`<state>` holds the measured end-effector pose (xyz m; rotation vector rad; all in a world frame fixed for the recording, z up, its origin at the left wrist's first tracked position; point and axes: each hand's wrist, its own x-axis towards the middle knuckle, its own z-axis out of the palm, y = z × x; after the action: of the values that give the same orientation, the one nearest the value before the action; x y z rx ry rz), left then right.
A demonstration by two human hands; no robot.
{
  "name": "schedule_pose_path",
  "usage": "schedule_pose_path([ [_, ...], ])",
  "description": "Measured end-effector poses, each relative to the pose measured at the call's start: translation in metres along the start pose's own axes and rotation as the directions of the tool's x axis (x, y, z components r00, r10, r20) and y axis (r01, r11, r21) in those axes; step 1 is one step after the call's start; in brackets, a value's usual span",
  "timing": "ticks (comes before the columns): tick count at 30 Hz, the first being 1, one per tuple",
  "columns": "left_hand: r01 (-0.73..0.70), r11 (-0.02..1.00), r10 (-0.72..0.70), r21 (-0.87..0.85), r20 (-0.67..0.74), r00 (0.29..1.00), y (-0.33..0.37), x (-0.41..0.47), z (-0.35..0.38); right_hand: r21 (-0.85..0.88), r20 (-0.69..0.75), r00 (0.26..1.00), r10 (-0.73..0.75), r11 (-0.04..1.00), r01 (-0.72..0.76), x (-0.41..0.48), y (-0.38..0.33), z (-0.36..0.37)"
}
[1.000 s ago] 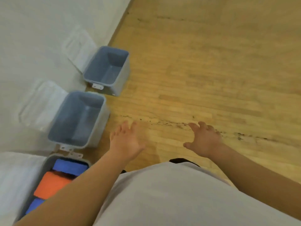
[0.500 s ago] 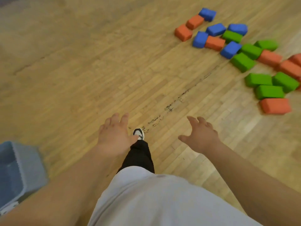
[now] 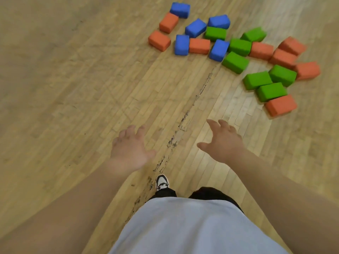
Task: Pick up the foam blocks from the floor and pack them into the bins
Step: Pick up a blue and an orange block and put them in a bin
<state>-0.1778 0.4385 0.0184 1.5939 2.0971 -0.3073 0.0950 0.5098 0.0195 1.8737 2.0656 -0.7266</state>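
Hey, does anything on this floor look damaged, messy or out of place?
A dark, patchy scuff line runs along the wooden floor from beside the shoe toward the foam blocks; it looks like wear or dirt. The blocks themselves lie scattered at mixed angles, upper right.

Single view, head-worn, wide-angle. It looks forward and steeply down from well above the wooden floor [image 3: 73,88], and the boards bow toward the frame edges. The wearer's shirt [image 3: 192,226] fills the bottom centre, with one shoe [image 3: 161,182] just above it. Both arms enter from the lower corners. The left hand [image 3: 128,147] and right hand [image 3: 223,142] sit mid-frame, near the lens. The foam blocks [image 3: 234,62] lie farther off at upper right, the outermost slightly blurred.
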Motion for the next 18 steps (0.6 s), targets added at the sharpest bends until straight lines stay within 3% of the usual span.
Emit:
schedule_pose_path([
  [8,-0.149,0.983,0.151,0.103,-0.017,0.988,0.085,0.145,-0.076,0.051,-0.039,0.991,0.126,0.991,-0.124,0.107,0.049,-0.071],
  [18,-0.049,0.998,0.049,0.039,-0.005,0.999,0.223,0.294,-0.142,-0.002,0.024,0.999,0.039,0.999,-0.039,0.278,0.143,-0.193],
])
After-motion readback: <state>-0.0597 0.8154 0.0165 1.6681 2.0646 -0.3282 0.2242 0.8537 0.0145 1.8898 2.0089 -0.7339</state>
